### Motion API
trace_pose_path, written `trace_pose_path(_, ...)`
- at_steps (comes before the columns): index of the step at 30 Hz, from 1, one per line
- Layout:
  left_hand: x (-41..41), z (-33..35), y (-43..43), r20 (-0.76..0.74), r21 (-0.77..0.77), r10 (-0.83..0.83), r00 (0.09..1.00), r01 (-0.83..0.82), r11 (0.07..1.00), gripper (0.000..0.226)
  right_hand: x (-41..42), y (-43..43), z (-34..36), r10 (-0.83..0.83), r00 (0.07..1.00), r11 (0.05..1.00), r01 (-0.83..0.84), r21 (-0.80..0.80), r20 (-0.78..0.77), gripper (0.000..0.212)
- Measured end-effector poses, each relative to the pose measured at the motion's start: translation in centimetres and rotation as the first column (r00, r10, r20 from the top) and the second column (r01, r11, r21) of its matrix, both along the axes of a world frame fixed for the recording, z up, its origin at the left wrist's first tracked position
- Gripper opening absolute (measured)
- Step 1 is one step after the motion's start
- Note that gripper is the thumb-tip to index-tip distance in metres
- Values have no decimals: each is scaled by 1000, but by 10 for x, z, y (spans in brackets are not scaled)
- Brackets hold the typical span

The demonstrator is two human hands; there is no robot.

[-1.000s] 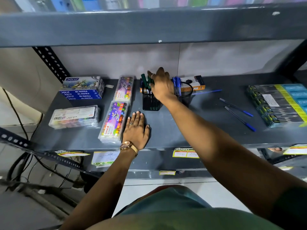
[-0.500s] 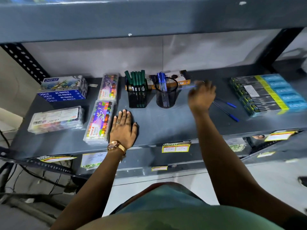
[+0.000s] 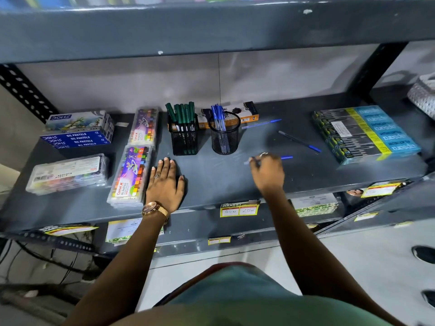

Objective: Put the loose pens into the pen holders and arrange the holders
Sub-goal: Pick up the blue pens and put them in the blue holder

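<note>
Grey metal shelf (image 3: 211, 180) carries two mesh holders side by side near the back: a square holder (image 3: 184, 140) with green pens and a round holder (image 3: 224, 140) with blue pens. Your left hand (image 3: 164, 184) lies flat and open on the shelf. Your right hand (image 3: 267, 171) is closed on a blue pen (image 3: 286, 157), blurred at its near end. Two loose pens (image 3: 299, 141) remain to the right, well apart from the holders. Risk: a hurried insertion may tip the light round holder, or the pen may slip.
</note>
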State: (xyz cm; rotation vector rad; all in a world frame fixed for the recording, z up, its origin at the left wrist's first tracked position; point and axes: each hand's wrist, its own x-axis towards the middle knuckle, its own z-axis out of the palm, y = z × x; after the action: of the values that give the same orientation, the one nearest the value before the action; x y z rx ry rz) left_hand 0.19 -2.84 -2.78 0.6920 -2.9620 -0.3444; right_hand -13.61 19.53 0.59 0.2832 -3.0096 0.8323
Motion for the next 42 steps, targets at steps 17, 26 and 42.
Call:
trace_pose_path(17, 2, 3, 1, 10, 28, -3, 1000, 3, 1000, 72, -18, -18, 22, -88, 933, 995, 102, -22, 349, 69)
trace_pose_path(26, 1, 2, 0, -1, 39, 0, 1000, 0, 999, 71, -33, -14, 42, 10, 959, 998, 10, -70, 283, 30)
trace_pose_path(42, 0, -1, -1, 4, 21, 6, 1000, -6, 1000, 61, -80, -90, 87, 348, 891, 897, -407, -174, -291, 60)
